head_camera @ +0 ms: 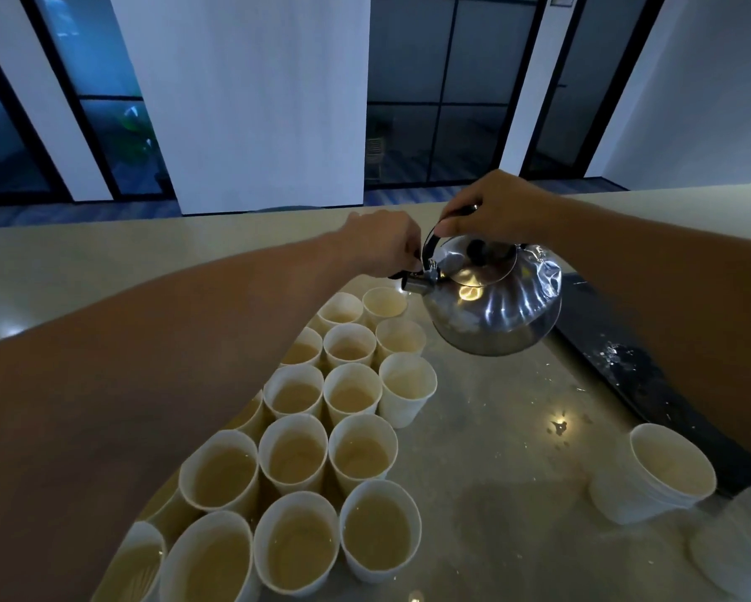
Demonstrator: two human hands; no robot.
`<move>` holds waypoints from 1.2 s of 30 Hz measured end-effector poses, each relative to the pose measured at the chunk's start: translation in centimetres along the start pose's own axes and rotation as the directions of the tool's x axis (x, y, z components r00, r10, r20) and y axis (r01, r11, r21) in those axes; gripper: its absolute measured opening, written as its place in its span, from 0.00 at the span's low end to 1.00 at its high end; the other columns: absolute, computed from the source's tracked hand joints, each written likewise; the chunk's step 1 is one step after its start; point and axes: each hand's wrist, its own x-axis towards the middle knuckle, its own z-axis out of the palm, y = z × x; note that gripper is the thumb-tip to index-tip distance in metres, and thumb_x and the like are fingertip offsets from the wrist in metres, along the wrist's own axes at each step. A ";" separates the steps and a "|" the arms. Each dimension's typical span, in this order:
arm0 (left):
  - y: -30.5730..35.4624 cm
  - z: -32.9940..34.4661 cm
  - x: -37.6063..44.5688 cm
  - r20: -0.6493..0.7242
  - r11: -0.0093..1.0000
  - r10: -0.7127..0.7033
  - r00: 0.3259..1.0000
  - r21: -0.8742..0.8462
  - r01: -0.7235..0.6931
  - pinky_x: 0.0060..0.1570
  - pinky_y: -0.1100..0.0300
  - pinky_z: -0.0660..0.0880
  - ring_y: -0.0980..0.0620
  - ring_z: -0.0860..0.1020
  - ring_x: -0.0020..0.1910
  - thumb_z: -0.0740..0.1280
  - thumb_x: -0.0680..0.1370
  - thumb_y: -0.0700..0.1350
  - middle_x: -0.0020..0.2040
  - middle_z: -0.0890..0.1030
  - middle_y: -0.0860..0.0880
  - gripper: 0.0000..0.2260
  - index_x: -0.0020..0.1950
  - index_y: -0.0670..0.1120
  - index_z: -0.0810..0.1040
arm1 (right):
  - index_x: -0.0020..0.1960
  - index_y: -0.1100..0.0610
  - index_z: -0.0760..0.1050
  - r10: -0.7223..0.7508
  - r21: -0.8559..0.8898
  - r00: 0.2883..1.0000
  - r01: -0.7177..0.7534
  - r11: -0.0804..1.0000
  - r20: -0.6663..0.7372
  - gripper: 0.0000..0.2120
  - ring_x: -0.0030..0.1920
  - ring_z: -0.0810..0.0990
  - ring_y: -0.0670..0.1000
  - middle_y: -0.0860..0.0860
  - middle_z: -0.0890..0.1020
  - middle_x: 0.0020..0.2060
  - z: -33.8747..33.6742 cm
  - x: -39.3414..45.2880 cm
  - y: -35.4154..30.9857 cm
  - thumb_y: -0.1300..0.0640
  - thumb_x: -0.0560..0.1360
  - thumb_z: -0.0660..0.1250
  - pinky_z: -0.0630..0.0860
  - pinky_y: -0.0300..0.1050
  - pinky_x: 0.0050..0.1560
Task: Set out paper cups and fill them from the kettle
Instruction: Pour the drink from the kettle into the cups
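My right hand point(491, 210) grips the black handle of the kettle point(495, 297) in the upper middle of the frame, fingers curled round it. My left hand point(386, 243) pinches the small spout cap point(401, 275), holding it open. The spout hangs over the farthest cup point(384, 302) of the paper cups point(295, 449) on the surface point(517, 427). I think I should tilt slowly and keep the spout low, so nothing splashes into the full neighbours.

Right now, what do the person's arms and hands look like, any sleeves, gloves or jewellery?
Both forearms are bare as far as the frame shows, with no sleeves in view. The left hand and right hand wear no gloves. No watch, ring or bracelet is visible.
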 end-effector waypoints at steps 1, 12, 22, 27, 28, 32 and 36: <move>-0.2 0.3 0.1 0.009 1.000 -0.007 1.000 0.005 0.007 0.47 0.54 0.66 0.51 0.74 0.50 0.68 0.78 0.57 0.47 0.78 0.54 0.07 0.52 0.56 0.79 | 0.51 0.46 0.84 0.002 -0.015 1.000 -0.002 1.000 0.007 0.09 0.46 0.78 0.41 0.42 0.83 0.45 0.2 0.2 -0.1 0.45 0.73 0.74 0.69 0.35 0.41; -1.4 1.9 0.5 0.064 0.997 -0.070 0.995 -0.020 0.072 0.55 0.49 0.71 0.49 0.76 0.52 0.69 0.76 0.58 0.51 0.79 0.53 0.11 0.53 0.54 0.78 | 0.59 0.51 0.82 -0.019 -0.174 0.998 0.029 0.984 0.062 0.15 0.42 0.74 0.42 0.45 0.81 0.49 1.5 1.5 -1.6 0.47 0.75 0.71 0.65 0.33 0.38; -1.3 1.9 0.6 0.065 0.996 -0.078 0.995 -0.024 0.080 0.53 0.50 0.69 0.48 0.75 0.53 0.69 0.77 0.58 0.53 0.79 0.53 0.09 0.53 0.55 0.76 | 0.59 0.51 0.82 0.005 -0.182 0.998 0.008 0.983 0.069 0.14 0.41 0.74 0.42 0.43 0.78 0.43 1.5 1.7 -1.5 0.47 0.75 0.71 0.65 0.35 0.37; -1.0 1.8 0.7 0.065 0.996 -0.083 0.994 -0.008 0.083 0.50 0.51 0.65 0.49 0.74 0.52 0.68 0.78 0.58 0.54 0.79 0.53 0.10 0.55 0.55 0.77 | 0.57 0.51 0.83 0.006 -0.180 0.997 0.008 0.984 0.077 0.13 0.44 0.76 0.43 0.43 0.79 0.43 1.5 1.8 -1.4 0.47 0.75 0.72 0.67 0.36 0.39; -0.9 1.7 0.7 0.067 0.996 -0.083 0.994 -0.009 0.084 0.50 0.51 0.65 0.50 0.73 0.52 0.68 0.78 0.58 0.54 0.79 0.52 0.10 0.55 0.55 0.77 | 0.57 0.51 0.83 0.008 -0.180 0.997 0.007 0.984 0.078 0.13 0.44 0.77 0.43 0.43 0.80 0.43 1.4 1.9 -1.4 0.47 0.75 0.72 0.68 0.36 0.39; -0.9 1.6 0.7 0.079 0.996 -0.086 0.993 -0.016 0.087 0.53 0.50 0.67 0.50 0.74 0.52 0.68 0.78 0.58 0.54 0.80 0.52 0.11 0.57 0.55 0.77 | 0.57 0.50 0.83 0.008 -0.188 0.996 0.008 0.982 0.085 0.13 0.45 0.76 0.43 0.44 0.81 0.46 1.4 2.0 -1.4 0.46 0.75 0.72 0.69 0.37 0.41; -0.9 1.6 0.7 0.086 0.996 -0.087 0.993 -0.019 0.089 0.55 0.49 0.68 0.49 0.74 0.52 0.68 0.78 0.57 0.54 0.80 0.52 0.12 0.57 0.54 0.77 | 0.58 0.52 0.83 0.006 -0.195 0.996 0.011 0.981 0.086 0.14 0.48 0.77 0.46 0.46 0.82 0.49 1.5 2.1 -1.5 0.47 0.75 0.71 0.69 0.39 0.43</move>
